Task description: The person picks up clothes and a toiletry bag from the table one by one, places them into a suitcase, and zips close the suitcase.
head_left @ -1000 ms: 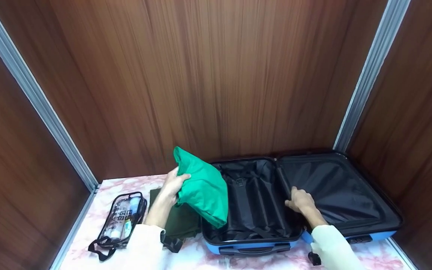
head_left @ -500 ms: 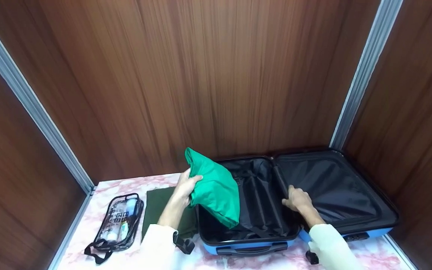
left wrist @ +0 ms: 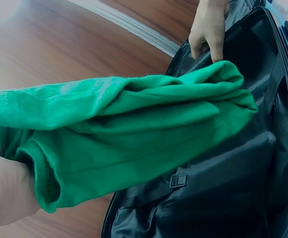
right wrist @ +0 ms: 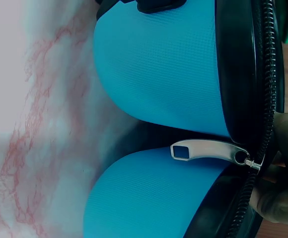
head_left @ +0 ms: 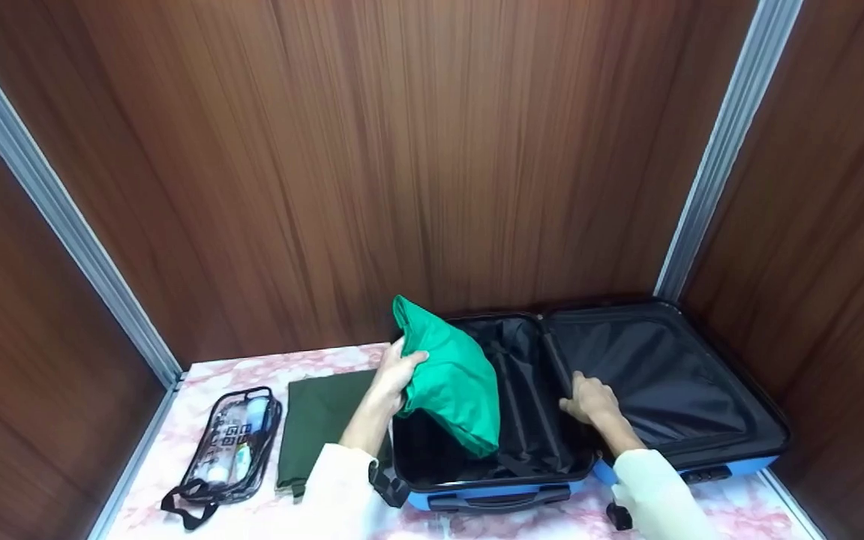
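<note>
1. Closest to me, the carry handle [head_left: 503, 499] fronts the left half of an open suitcase [head_left: 526, 394].
2. Off to the left, a clear pouch [head_left: 233, 442] lies beside a folded olive cloth [head_left: 323, 409] on the marbled tabletop [head_left: 319, 361].
3. The right hand [head_left: 593, 403] is at the seam between the suitcase halves; whether it grips the rim or just rests there, I can't tell.
4. The left hand [head_left: 400, 373] pinches a folded green cloth [head_left: 456, 386] by one edge, holding it tilted over the left half. I'd judge this the placing step: the next move calls for lowering the cloth flat onto the lining before releasing it.
5. Farthest back stands a wood-grain panel [head_left: 417, 157].
</note>
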The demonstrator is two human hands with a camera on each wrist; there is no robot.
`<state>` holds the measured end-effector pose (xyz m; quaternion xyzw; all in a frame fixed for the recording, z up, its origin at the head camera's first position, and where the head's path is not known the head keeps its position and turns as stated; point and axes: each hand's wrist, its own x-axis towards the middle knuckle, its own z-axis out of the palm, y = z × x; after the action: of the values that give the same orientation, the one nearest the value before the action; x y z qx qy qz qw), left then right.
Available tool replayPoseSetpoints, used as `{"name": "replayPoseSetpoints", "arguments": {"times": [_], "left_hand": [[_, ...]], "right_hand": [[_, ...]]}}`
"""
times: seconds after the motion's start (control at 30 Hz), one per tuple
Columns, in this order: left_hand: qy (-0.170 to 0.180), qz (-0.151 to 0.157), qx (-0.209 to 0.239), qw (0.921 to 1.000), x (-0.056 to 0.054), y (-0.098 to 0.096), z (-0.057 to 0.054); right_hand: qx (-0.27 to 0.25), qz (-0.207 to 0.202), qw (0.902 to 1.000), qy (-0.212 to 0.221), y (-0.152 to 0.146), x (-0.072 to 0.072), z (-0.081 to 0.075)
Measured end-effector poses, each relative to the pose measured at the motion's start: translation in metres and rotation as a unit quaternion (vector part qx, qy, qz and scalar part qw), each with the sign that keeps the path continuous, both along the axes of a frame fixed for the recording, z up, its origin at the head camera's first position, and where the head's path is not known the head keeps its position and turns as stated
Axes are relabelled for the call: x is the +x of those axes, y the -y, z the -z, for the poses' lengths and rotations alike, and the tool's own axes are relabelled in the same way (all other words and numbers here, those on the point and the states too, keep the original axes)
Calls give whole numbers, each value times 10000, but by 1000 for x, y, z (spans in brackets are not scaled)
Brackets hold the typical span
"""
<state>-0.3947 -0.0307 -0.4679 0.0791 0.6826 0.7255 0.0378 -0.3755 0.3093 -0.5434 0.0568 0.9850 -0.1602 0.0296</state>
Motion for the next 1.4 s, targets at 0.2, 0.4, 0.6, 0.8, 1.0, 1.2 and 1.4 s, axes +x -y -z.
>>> {"name": "replayPoseSetpoints", "arguments": {"times": [0.2,0.4,0.6,0.8,1.0,1.2,1.4], "left_hand": [[44,-10,77,10000,-3,-14,5],[197,75,422,9989,-5,-33,15],[292,214,621,9974,-8,-53,23],[358,488,725,9955,-14,-66,32],[548,573,851,9932,-21,-75,39],[679,568,949,9915,-27,-80,50],[754,397,1087,9904,-32,-80,63]], "right_hand": [[-38,-30,9998,-167,2,0,-1],[-66,20,9998,-195,3,1,0],[-113,-6,9995,-283,3,2,2],[-114,56,9993,-345,2,4,4],[-161,123,9992,-345,3,6,2],[-212,204,9989,-352,8,8,1],[-217,171,9993,-254,16,8,2]]}}
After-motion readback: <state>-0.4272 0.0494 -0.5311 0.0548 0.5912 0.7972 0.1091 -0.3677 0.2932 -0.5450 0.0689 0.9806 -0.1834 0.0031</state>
